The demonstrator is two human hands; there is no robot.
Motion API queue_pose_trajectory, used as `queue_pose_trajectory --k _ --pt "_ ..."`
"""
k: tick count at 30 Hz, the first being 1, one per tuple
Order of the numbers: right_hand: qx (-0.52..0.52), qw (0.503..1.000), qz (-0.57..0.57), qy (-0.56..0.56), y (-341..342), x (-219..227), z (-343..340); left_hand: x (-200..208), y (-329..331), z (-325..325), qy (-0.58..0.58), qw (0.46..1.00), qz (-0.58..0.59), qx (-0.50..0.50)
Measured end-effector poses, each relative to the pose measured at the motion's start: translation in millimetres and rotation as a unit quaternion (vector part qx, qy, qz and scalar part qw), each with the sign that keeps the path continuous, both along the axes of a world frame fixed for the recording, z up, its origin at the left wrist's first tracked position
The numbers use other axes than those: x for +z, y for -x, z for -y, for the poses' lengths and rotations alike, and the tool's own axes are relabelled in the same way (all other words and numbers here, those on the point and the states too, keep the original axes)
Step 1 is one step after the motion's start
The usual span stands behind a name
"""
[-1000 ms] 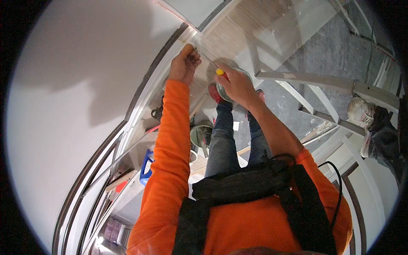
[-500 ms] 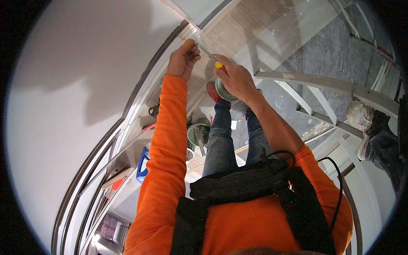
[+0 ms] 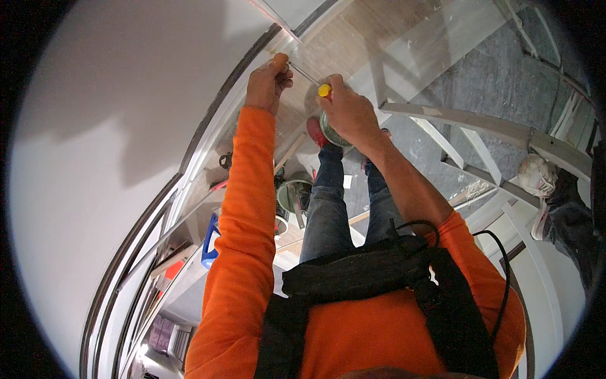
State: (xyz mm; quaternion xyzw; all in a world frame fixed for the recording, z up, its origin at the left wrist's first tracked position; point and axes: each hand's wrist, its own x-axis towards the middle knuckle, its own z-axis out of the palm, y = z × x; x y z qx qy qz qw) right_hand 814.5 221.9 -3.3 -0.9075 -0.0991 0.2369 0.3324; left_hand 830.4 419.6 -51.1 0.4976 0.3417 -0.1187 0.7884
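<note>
My right hand (image 3: pixel 352 114) is wrapped round the red and yellow handle of a screwdriver (image 3: pixel 305 74). Its thin metal shaft slants up and left toward my left hand (image 3: pixel 270 82). The left fingers are curled and pinched together close to the shaft's tip. Whatever they hold is too small or hidden to make out. Both hands are raised beside a pale frame edge (image 3: pixel 294 43) with a dark strip (image 3: pixel 228 95) running along it, next to a large white panel (image 3: pixel 120 82).
Below stand a round bucket (image 3: pixel 294 196) with tools and a blue plastic object (image 3: pixel 210 243). A grey-white beam (image 3: pixel 461 120) with slanted struts crosses at right. Beyond it show another person's dark-clothed leg (image 3: pixel 568 215) and pale shoe (image 3: pixel 540 211). My red shoe (image 3: pixel 315 131) is far below.
My right hand has turned round the screwdriver handle and covers more of its red part. The left hand has shifted slightly, still pinched by the tip.
</note>
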Motion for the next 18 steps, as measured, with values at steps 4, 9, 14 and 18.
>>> queue_pose_trajectory --k 4,9,14,18 --pt "-0.073 0.967 -0.054 -0.237 -3.4 -23.4 -6.1 -2.5 -11.2 11.7 0.025 0.999 -0.027 0.026" --pt "-0.115 0.909 -0.335 -0.221 -32.0 -18.9 -17.9 -24.4 -20.1 2.4 0.089 0.994 0.022 0.06" --pt "-0.083 0.967 -0.177 -0.164 -40.8 -68.0 -30.2 -55.6 -34.4 -7.7 0.125 0.988 0.057 0.073" --pt "-0.118 0.915 -0.272 -0.274 -39.5 -63.2 -40.8 -78.2 -38.4 -37.4 0.118 0.986 0.089 0.075"
